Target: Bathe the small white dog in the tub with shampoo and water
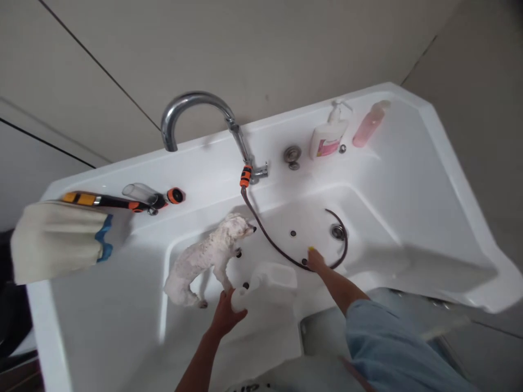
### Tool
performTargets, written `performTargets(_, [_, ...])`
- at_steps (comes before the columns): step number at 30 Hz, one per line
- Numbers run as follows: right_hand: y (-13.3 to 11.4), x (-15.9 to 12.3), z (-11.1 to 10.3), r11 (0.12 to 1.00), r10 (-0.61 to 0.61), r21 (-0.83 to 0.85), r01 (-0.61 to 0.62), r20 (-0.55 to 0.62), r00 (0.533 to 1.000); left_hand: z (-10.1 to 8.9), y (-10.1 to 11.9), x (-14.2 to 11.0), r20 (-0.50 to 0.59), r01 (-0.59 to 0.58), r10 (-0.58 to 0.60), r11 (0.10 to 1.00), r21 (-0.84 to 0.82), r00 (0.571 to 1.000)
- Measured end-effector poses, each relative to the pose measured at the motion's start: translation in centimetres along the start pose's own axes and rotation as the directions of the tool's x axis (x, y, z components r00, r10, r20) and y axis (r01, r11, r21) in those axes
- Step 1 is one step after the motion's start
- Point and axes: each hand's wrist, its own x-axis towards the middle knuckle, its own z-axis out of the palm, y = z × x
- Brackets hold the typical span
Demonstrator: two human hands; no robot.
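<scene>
A small white curly dog (204, 258) stands in a white tub (134, 326), head toward the tap. My left hand (225, 316) is closed on a white jug (267, 283) that lies near the dog's legs. My right hand (315, 260) reaches down to the dark hose (269, 239) on the tub floor, holding something small and yellow at the hose's end. The hose runs up to an orange coupling (245, 176) on the chrome tap (192, 111).
A folded cream towel with blue trim (61, 239) lies on the left rim. Beside it rest an orange-black spray nozzle (118, 200) and a clear cup (141, 192). A white pump bottle (329, 136) and a pink bottle (370, 124) stand at the back right. A drain (337, 232) sits in the floor.
</scene>
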Motion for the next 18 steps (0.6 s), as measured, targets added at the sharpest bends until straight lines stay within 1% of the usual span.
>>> performTargets(2, [5.8, -1.0, 1.2, 0.995, 0.067, -0.084, -0.06, 0.084, 0.994, 0.1, -0.2, 0.0, -0.004, 0.004, -0.004, 1.0, 0.0, 1.0])
performTargets(3, [8.1, -1.5, 2.3, 0.991, 0.085, -0.114, -0.072, 0.112, 0.99, 0.0, -0.1, 0.0, -0.008, 0.008, -0.008, 1.0, -0.001, 1.0])
performTargets(5, [11.4, -2.3, 4.8, 0.971, 0.092, -0.234, -0.049, 0.177, 0.98, -0.1, 0.2, 0.1, -0.016, 0.02, -0.02, 1.0, 0.002, 1.0])
performTargets(7, [12.9, -2.9, 7.0, 0.951, 0.039, -0.305, 0.044, 0.26, 0.965, -0.2, 0.7, 0.2, -0.022, 0.037, -0.037, 0.999, 0.016, 0.999])
performTargets(8, [13.2, -3.1, 7.6, 0.945, -0.006, -0.308, 0.105, 0.307, 0.952, -0.2, 1.0, 0.2, -0.023, 0.046, -0.045, 0.999, 0.022, 0.999])
performTargets(9, [13.0, -3.2, 7.8, 0.943, -0.058, -0.29, 0.165, 0.345, 0.937, -0.1, 1.3, 0.2, -0.024, 0.052, -0.051, 0.998, 0.024, 0.998])
performTargets(10, [12.5, -3.3, 7.3, 0.938, -0.11, -0.27, 0.219, 0.367, 0.924, 0.0, 1.4, 0.2, -0.028, 0.054, -0.054, 0.998, 0.019, 0.998])
performTargets(11, [11.6, -3.3, 6.1, 0.929, -0.153, -0.263, 0.26, 0.366, 0.918, 0.1, 1.6, 0.2, -0.033, 0.052, -0.052, 0.999, 0.008, 0.998])
performTargets(12, [10.2, -3.2, 4.4, 0.916, -0.188, -0.276, 0.29, 0.343, 0.92, 0.2, 1.7, 0.2, -0.038, 0.048, -0.048, 0.999, -0.005, 0.998])
performTargets(13, [8.3, -2.8, 2.1, 0.899, -0.221, -0.308, 0.313, 0.299, 0.928, 0.4, 1.8, 0.2, -0.045, 0.043, -0.043, 0.999, -0.02, 0.998])
performTargets(14, [6.0, -2.3, -0.7, 0.876, -0.248, -0.358, 0.322, 0.237, 0.939, 0.6, 1.9, 0.2, -0.052, 0.036, -0.038, 0.999, -0.035, 0.998])
performTargets(15, [3.2, -1.6, -3.7, 0.848, -0.29, -0.414, 0.331, 0.16, 0.944, 0.7, 1.9, 0.1, -0.054, 0.032, -0.035, 0.998, -0.049, 0.998])
performTargets(16, [0.0, -0.7, -6.8, 0.814, -0.337, -0.472, 0.338, 0.09, 0.937, 0.9, 2.0, 0.1, -0.054, 0.032, -0.035, 0.998, -0.06, 0.998])
performTargets(18, [-6.9, 1.7, -12.6, 0.75, -0.453, -0.561, 0.35, -0.049, 0.89, 1.2, 2.2, 0.1, -0.049, 0.032, -0.036, 0.996, -0.08, 0.998])
